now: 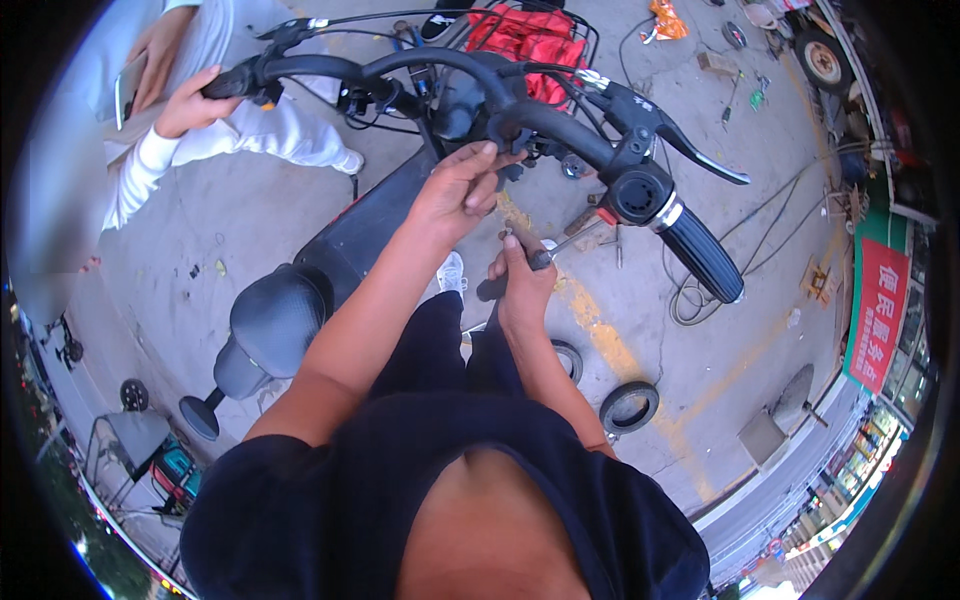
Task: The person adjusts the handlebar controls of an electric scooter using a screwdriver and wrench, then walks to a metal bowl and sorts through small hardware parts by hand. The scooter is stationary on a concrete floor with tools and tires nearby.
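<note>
Right hand (pixel 528 288) closes around the dark handle of a screwdriver (pixel 541 260), whose shaft points up and to the right, toward the throttle housing (pixel 640 195) with its red switch (pixel 605 215); whether the tip touches the housing cannot be determined from this angle; a small item shows at the thumb tip, too small to identify, and the thumb and forefinger are probably kept near each other to retain it while the palm secures the handle; left hand (pixel 455 190) is raised with fingers curled, fingertips at the underside of the handlebar (pixel 565 130) near its centre; whether they pinch a part or only rest there cannot be told; this position likely gives access to fittings below the tube; the handlebar spans the area in front of the wearer, above the dark body (pixel 350 235) of a two-wheeler, with the seat (pixel 278 318) to the left; the right handlebar grip (pixel 702 252) is unheld, which leaves the housing beside it accessible; at the opposite end, a co-worker's hand (pixel 190 108) encloses the left handlebar grip (pixel 225 84), presumably to steady the bar; a red bag (pixel 530 45) sits beyond the handlebar.
</note>
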Motion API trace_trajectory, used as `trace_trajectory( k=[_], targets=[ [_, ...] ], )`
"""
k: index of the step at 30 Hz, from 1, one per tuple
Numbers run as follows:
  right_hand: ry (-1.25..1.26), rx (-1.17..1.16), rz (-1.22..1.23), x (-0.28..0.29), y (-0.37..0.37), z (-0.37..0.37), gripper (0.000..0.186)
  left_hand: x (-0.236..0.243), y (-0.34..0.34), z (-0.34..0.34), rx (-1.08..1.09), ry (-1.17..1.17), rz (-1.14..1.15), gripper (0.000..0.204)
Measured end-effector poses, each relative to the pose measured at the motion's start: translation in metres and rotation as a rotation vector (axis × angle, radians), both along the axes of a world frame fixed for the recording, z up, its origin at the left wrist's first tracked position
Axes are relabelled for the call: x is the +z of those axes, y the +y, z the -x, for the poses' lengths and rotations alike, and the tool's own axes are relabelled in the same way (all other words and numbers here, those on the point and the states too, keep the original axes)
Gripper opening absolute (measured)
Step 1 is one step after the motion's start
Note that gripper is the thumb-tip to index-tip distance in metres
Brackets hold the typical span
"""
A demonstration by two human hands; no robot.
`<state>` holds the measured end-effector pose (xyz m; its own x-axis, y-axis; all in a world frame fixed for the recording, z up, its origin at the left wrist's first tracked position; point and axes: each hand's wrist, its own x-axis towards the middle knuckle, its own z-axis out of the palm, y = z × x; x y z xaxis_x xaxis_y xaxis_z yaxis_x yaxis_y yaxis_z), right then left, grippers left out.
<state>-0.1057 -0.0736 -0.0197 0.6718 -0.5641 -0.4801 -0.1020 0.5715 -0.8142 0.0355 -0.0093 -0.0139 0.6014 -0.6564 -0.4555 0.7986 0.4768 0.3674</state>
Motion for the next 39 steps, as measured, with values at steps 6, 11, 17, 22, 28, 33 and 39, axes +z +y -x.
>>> trace_trajectory(
  k=[6, 11, 17, 22, 28, 33, 39],
  targets=[
    [0.016, 0.072, 0.187, 0.011, 0.005, -0.014, 0.016, 0.011, 0.013, 0.012, 0.042, -0.294, -0.472, 0.022],
    [-0.043, 0.144, 0.078, 0.013, 0.009, -0.026, 0.015, 0.016, 0.041, 0.037, -0.091, -0.412, -0.561, 0.016],
    [-0.040, 0.158, 0.197, 0.023, 0.011, -0.036, 0.013, 0.010, 0.058, 0.035, -0.076, -0.498, -0.571, 0.019],
    [-0.036, 0.202, 0.314, 0.017, -0.001, -0.047, 0.013, 0.028, 0.054, 0.015, -0.163, -0.615, -0.628, 0.022],
    [-0.088, 0.288, 0.578, 0.007, -0.006, -0.045, 0.015, 0.017, 0.057, 0.004, -0.212, -0.835, -0.680, 0.021],
    [0.017, 0.130, 0.667, 0.010, -0.009, -0.055, 0.022, 0.016, 0.046, -0.006, -0.015, -0.629, -0.605, 0.022],
    [0.025, 0.066, 0.707, 0.010, -0.008, -0.071, 0.032, -0.001, 0.013, -0.002, 0.277, -0.397, -0.341, 0.019]
  ],
)
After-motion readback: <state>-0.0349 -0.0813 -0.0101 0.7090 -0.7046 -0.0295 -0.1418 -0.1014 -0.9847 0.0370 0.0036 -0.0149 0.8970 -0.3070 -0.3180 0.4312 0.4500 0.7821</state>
